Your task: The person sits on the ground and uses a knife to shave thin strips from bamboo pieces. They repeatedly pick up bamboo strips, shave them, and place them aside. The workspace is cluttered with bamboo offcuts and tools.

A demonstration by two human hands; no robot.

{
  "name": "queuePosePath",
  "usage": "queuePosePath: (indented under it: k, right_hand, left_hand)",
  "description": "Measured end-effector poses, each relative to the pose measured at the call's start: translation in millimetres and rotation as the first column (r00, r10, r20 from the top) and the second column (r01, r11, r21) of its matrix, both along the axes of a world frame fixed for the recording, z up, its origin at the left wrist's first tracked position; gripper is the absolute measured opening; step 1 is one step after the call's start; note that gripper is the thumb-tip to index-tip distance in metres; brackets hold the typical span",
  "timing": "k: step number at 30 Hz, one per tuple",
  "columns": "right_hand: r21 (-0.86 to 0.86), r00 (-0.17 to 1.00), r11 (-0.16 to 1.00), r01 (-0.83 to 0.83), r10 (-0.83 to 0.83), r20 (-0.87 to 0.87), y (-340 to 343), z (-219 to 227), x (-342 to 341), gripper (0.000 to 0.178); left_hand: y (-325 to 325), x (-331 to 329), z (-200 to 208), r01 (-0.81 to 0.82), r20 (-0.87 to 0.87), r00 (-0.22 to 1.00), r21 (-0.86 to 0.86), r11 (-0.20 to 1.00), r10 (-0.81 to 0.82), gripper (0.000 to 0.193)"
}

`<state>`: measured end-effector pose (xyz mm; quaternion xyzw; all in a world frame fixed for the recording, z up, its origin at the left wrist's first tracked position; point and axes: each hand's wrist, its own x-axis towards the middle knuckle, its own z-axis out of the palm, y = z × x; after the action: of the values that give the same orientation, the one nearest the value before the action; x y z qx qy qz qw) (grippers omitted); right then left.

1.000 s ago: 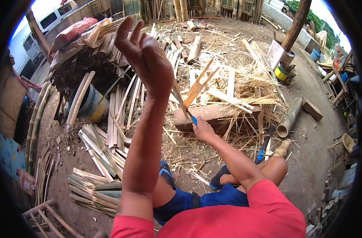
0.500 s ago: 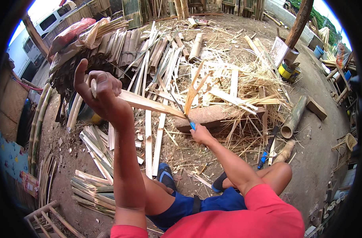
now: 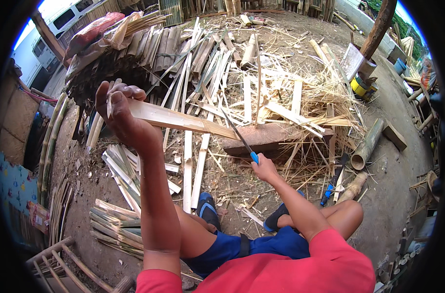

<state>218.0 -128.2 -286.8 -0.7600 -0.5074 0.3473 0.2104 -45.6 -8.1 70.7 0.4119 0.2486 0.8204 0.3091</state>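
My left hand (image 3: 122,110) is raised at the left, its fingers closed round one end of a pale bamboo strip (image 3: 183,120). The strip slopes down to the right, its far end over the near left part of a wooden block (image 3: 276,136). My right hand (image 3: 265,167) grips the blue handle of a knife (image 3: 243,140). Its long narrow blade points up and to the left, close to the strip's far end; I cannot tell whether they touch. A thin sliver of bamboo (image 3: 259,80) stands nearly upright above the block, apart from both hands.
Shavings (image 3: 325,88) heap behind and right of the block. Split bamboo strips (image 3: 115,222) lie in bundles at the left. A second blue-handled tool (image 3: 328,188) rests by my right knee, near a bamboo tube (image 3: 368,144). Stacked bamboo pieces (image 3: 156,49) stand farther back.
The forked split piece at the blade has come away; a thin sliver now stands over the block. The knife has shifted right and lower, its blade showing more. My left hand has turned slightly.
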Motion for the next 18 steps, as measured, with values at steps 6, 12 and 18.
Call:
queuePosePath:
  k: [6,12,18]
  right_hand:
    - [0.157,0.992,0.986,0.058,-0.039,-0.124,-51.6,108.2,-44.4,0.031]
    - [0.471,0.939,0.878,-0.086,0.229,-0.256,-75.7,208.2,-73.4,0.037]
    - [0.343,0.957,0.939,0.021,0.080,-0.279,-61.8,237.5,-77.8,0.045]
  left_hand:
    - [4.8,-7.5,-8.4,0.300,-0.040,0.953,-0.048,0.953,-0.302,0.054]
    - [-8.7,11.4,-20.6,0.582,-0.155,0.811,0.118,0.805,-0.564,0.043]
    - [-13.2,11.4,-22.1,0.635,-0.131,0.772,0.112,0.764,-0.622,0.041]
